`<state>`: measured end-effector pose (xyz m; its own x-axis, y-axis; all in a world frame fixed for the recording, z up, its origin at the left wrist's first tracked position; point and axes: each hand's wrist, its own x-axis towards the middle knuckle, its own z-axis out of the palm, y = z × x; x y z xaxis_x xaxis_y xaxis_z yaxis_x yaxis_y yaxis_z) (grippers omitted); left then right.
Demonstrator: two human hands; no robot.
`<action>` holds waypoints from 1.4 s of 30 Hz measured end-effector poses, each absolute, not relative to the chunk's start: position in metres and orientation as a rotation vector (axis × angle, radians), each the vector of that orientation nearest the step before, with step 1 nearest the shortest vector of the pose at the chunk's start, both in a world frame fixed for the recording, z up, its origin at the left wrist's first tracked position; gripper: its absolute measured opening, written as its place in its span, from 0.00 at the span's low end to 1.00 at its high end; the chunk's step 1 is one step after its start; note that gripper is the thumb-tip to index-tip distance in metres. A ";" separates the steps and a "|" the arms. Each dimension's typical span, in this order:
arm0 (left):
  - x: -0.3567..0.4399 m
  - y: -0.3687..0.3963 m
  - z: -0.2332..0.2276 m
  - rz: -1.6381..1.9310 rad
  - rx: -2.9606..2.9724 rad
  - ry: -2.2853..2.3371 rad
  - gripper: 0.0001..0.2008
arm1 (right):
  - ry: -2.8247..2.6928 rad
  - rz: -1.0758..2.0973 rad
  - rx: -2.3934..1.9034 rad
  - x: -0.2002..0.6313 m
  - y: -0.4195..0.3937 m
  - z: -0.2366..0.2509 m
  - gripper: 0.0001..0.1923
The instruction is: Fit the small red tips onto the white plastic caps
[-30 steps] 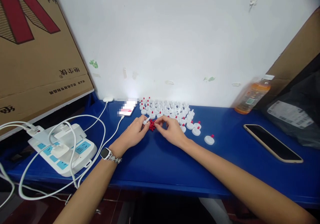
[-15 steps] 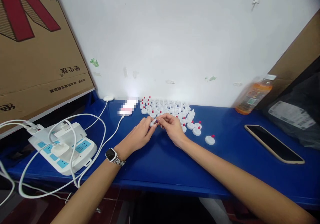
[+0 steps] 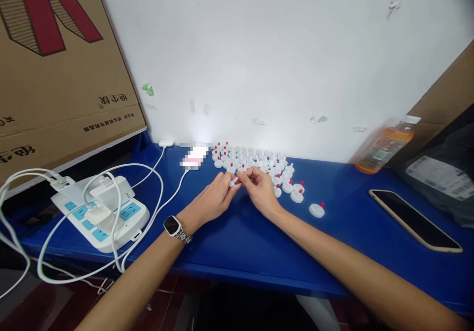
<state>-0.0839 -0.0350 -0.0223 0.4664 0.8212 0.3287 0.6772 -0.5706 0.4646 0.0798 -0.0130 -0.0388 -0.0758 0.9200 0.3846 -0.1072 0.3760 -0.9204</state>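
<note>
While bent over a blue desk (image 3: 240,242), pinches one tiny white cap (image 3: 235,180) with a red tip between the fingertips of both hands. Left hand (image 3: 213,200), with a watch (image 3: 172,225) on the wrist, closed narrowly on the cap from the left. Right hand (image 3: 261,190) closed on it from the right, fingertips of the two hands touching. Held just above the desk, at the near edge of many like caps (image 3: 255,161), white with red tips, spread in rows against the white wall. A few strays to the right of the rows, one stray (image 3: 316,210) well apart from the rest. Too small to tell how the red tip sits on the held cap.

Far left: a white power strip (image 3: 101,212) with blue sockets, with looping white cables (image 3: 148,183) plugged in and a big cardboard box (image 3: 55,64) behind. Far right: a dark phone (image 3: 414,220) flat on the desk and an orange bottle (image 3: 383,146) by the wall.

Risks, as a judgement only: could easily lose the cap, given so small a part and a fingertip grip alone. If dropped, could topple the nearest caps or roll off the front edge. Could also sweep the strays aside with the right wrist, just beside them. Could snag a cable with the left forearm on any wide sweep leftward.
</note>
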 end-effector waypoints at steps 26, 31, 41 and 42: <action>-0.104 -0.020 -0.026 0.539 2.275 1.951 0.17 | -2.375 0.134 -1.236 0.051 0.100 0.014 0.09; -0.101 -0.021 -0.026 0.572 2.271 1.938 0.18 | -2.354 0.150 -1.445 0.053 0.103 0.011 0.08; -0.101 -0.020 -0.021 0.715 2.233 1.891 0.14 | -2.336 0.199 -1.436 0.057 0.098 0.014 0.04; -0.101 -0.020 -0.021 0.729 2.232 1.887 0.13 | -2.338 0.201 -1.435 0.059 0.097 0.014 0.04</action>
